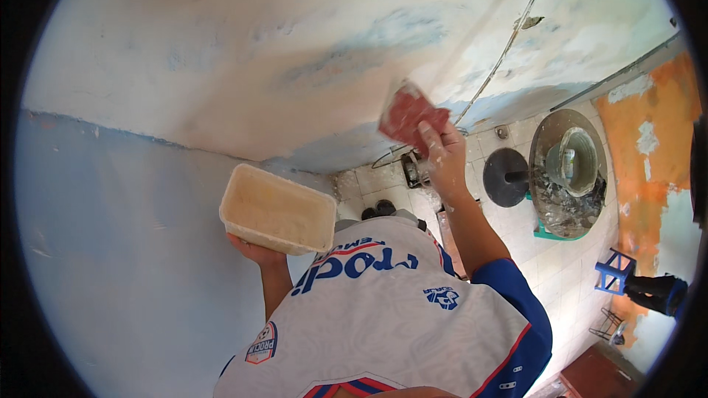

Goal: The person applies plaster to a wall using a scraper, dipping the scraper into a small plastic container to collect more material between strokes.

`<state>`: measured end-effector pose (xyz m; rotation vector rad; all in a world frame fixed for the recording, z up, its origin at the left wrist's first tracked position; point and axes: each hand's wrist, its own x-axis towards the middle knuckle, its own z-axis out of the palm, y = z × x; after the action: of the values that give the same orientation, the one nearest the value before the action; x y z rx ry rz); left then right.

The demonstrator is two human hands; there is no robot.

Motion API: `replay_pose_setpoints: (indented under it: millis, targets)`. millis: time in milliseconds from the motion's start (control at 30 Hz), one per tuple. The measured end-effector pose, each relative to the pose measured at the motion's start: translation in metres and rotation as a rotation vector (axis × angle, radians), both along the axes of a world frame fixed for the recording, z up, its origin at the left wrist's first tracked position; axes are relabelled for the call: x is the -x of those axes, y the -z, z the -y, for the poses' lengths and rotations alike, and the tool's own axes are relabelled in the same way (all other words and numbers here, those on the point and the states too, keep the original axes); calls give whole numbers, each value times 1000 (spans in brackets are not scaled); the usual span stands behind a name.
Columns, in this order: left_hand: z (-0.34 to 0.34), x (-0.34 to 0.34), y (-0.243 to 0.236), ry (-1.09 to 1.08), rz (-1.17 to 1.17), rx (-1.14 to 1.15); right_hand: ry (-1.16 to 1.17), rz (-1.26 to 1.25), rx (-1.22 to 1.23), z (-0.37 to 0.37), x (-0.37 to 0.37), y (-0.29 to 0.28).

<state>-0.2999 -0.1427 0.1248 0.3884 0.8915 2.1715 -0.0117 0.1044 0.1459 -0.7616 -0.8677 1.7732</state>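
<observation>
While the left hand (256,252) holds the long pale tub (276,239), the right hand (446,161) pinches the red scraper (407,116), which sticks out up and left by the patchy wall (310,22).

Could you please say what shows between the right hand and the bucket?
In the head view: floor tiles, a round black object, a spattered round surface.

Bright, soft light seems to come from the right, where the tiled floor (557,273) looks palest. A broad, blurry-edged shadow dims the upper wall (354,0) left of the raised right hand (446,158). The red scraper (407,114) is smeared by slight motion blur. Fisheye distortion bends straight edges toward a black, round border with a bluish-violet fringe.
</observation>
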Motion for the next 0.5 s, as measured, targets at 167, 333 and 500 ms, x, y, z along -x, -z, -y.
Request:
replay_pose_setpoints:
  millis: [167,333,500]
  targets:
    - [10,5,-4,38,7,3,764,587,-604,-29,34,-9]
    - [18,8,-3,54,2,65,1136,910,-944,-73,89,18]
    - [23,8,2,58,45,83,955,879,-1048,-66,146,52]
